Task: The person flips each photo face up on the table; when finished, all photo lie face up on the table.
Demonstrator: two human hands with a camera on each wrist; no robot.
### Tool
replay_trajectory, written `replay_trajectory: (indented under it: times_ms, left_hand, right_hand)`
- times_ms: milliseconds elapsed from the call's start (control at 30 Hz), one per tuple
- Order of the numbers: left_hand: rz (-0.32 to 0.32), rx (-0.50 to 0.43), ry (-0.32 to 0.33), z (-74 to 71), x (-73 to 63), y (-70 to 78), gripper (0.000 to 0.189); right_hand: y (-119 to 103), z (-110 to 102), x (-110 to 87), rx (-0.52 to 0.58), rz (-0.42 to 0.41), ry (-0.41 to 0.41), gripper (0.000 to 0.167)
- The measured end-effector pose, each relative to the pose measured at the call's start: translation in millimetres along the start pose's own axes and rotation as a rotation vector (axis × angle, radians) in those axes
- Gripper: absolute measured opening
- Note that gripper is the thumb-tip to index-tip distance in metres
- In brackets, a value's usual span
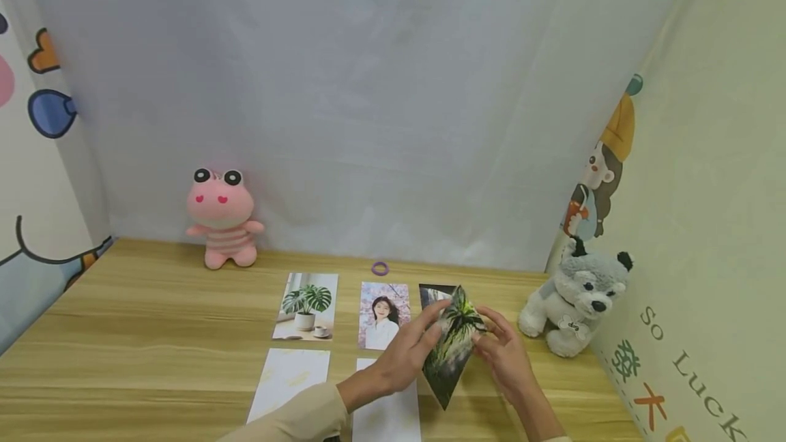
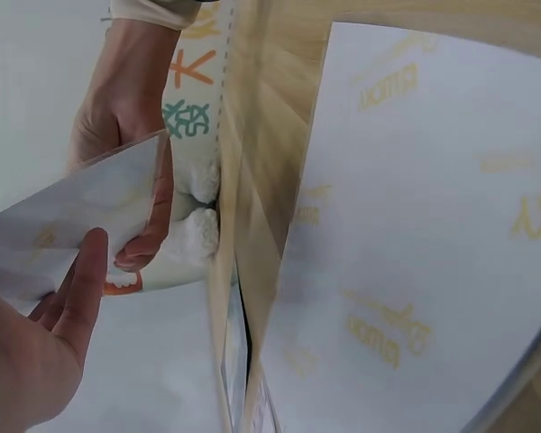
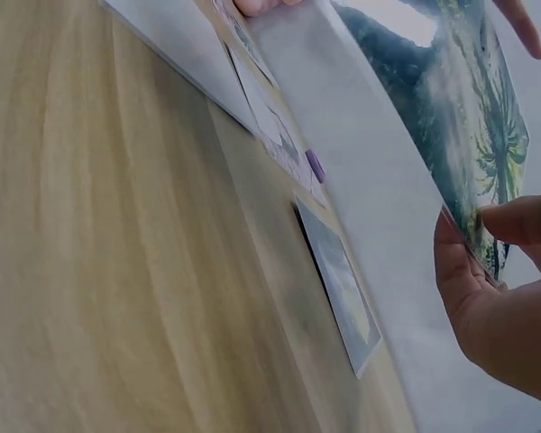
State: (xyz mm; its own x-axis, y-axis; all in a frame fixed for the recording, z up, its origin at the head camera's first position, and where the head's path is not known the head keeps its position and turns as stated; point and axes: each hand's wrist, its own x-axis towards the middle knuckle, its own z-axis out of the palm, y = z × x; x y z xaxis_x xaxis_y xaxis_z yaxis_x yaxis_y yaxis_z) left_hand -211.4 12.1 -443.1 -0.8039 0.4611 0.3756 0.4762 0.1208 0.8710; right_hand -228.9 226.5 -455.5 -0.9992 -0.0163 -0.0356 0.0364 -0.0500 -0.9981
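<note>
Holding a green landscape photo [image 1: 448, 367] tilted in the air over the table [image 1: 153, 346], the person had both hands on it. The right hand [image 1: 506, 360] pinched one edge between thumb and fingers, and the left hand [image 1: 402, 357] gripped the opposite side, a finger against the pale back. A dark photo [image 1: 432, 292] lay just behind, partly hidden. Left of that lay a portrait photo [image 1: 384, 326], then a potted plant photo [image 1: 303, 312]. Two white sheets [image 1: 288, 377] lay nearer the person. A purple ring [image 1: 380, 269] lay behind the portrait photo; a toy dog [image 1: 577, 299] sat beyond the right hand.
</note>
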Motion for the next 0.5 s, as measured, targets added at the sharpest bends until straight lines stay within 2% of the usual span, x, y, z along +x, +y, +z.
replay_trajectory:
  times_ms: [200,500]
  left_hand:
    - [-0.057,-0.016,0.0,-5.0,3.0,2.4,0.052]
    - [-0.101,-0.055,-0.002,-6.7,6.0,4.3,0.061]
  right_hand:
    - [-8,-2,-1.3,-0.148,-0.064,-0.037,0.052]
    - [-17,1,-4.4,-0.273,-0.109,-0.126,0.051]
